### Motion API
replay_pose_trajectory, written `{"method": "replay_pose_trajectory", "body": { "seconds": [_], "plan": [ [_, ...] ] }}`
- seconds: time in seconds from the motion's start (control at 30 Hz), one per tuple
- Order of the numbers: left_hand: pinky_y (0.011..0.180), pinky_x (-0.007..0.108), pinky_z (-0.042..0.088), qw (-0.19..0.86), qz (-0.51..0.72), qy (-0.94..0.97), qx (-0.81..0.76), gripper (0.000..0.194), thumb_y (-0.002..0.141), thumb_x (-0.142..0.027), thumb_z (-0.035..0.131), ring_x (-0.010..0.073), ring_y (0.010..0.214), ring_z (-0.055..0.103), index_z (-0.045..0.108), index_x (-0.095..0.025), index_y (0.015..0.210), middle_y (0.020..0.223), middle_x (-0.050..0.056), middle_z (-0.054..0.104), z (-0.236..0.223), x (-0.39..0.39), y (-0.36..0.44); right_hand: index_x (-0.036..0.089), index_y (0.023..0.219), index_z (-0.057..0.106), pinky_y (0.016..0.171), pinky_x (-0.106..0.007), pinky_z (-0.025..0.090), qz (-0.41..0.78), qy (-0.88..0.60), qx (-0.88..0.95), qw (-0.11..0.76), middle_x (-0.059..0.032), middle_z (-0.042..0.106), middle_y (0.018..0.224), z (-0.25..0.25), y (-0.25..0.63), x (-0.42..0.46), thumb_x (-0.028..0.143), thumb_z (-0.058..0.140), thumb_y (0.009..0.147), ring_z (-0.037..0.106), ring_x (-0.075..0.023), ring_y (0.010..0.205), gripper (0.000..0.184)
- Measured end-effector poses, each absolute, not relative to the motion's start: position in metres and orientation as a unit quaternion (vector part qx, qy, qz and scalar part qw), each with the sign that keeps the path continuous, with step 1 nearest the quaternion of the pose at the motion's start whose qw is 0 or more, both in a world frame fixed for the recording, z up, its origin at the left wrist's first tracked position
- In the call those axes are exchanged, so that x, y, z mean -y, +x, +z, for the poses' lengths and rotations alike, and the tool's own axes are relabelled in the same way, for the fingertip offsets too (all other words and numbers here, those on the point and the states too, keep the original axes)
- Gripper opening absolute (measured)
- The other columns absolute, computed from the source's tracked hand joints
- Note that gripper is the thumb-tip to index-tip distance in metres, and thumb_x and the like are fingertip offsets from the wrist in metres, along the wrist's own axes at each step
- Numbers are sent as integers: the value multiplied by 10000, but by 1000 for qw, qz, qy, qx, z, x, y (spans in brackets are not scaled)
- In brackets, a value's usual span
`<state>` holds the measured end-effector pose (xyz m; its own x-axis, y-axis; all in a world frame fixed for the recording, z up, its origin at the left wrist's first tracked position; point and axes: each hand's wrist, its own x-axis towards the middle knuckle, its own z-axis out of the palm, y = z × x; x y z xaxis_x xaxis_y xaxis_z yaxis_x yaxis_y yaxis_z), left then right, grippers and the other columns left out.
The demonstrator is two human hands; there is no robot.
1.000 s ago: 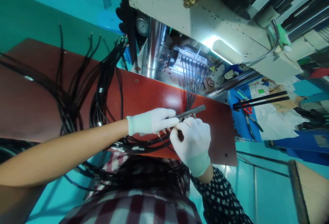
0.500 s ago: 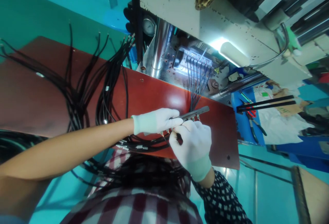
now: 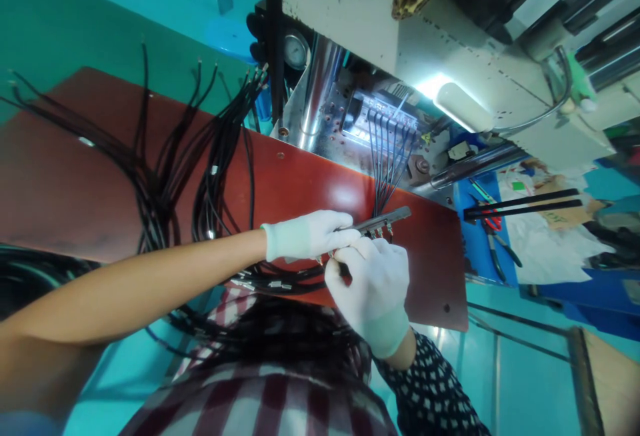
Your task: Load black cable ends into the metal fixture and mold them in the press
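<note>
My gloved left hand (image 3: 320, 233) is closed around a narrow grey metal bar (image 3: 393, 218), which lies slanted over the red-brown board. Small metal connector ends stick out along the bar's near side. Thumb and fingers of my gloved right hand (image 3: 373, 283) are pinched together at that near edge; whatever they grip is hidden by the glove. From the bar's far side, thin black cables (image 3: 385, 179) fan out to a lit metal mould block (image 3: 383, 119) in the press. Loose black cables with silver ends (image 3: 280, 285) lie just below my left wrist.
Bundles of black cables (image 3: 155, 213) spread over the left of the red-brown board (image 3: 430, 269). Behind it stands the press with a steel column (image 3: 320, 83) and a lamp (image 3: 463, 106). Pliers (image 3: 494, 249) and two black strips (image 3: 525, 205) lie on a blue surface at right.
My right hand has shifted slightly left along the bar, its fingers still pinched. The left hand keeps its hold. The whole view has moved a little.
</note>
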<state>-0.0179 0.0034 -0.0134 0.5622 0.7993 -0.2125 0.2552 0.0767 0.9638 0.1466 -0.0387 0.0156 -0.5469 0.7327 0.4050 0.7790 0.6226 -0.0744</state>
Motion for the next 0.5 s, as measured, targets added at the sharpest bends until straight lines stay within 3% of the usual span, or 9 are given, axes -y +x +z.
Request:
{"method": "replay_pose_trajectory", "body": {
  "seconds": [0.07, 0.23, 0.43, 0.5],
  "plan": [
    [431, 213, 379, 604, 227, 646, -409, 455, 941, -610, 430, 102, 505, 509, 418, -189, 769, 645, -42, 448, -14, -4, -18, 222, 674, 625, 693, -382, 292, -55, -432, 874, 213, 2, 683, 751, 15, 146, 39, 161, 674, 775, 513, -175, 688, 127],
    [419, 212, 371, 615, 227, 635, -408, 452, 937, -609, 433, 104, 517, 507, 434, -187, 776, 662, -34, 455, -10, -4, -18, 225, 824, 688, 707, -383, 304, -30, -436, 878, 193, -4, 662, 741, 20, 148, 49, 288, 682, 844, 531, -184, 710, 67],
    [432, 206, 329, 586, 249, 657, -404, 453, 946, -599, 429, 85, 502, 424, 427, -187, 757, 631, -48, 402, -18, -4, -15, 218, 659, 626, 678, -381, 272, -30, -422, 884, 200, -10, 629, 678, 6, 138, 55, 203, 644, 802, 502, -191, 705, 145],
    [444, 208, 345, 587, 248, 658, -402, 462, 946, -616, 415, 90, 515, 438, 442, -186, 777, 650, -46, 415, -21, -3, -15, 223, 694, 649, 680, -372, 285, -10, -418, 885, 207, -9, 654, 719, 10, 147, 47, 238, 647, 832, 515, -189, 725, 139]
  ]
}}
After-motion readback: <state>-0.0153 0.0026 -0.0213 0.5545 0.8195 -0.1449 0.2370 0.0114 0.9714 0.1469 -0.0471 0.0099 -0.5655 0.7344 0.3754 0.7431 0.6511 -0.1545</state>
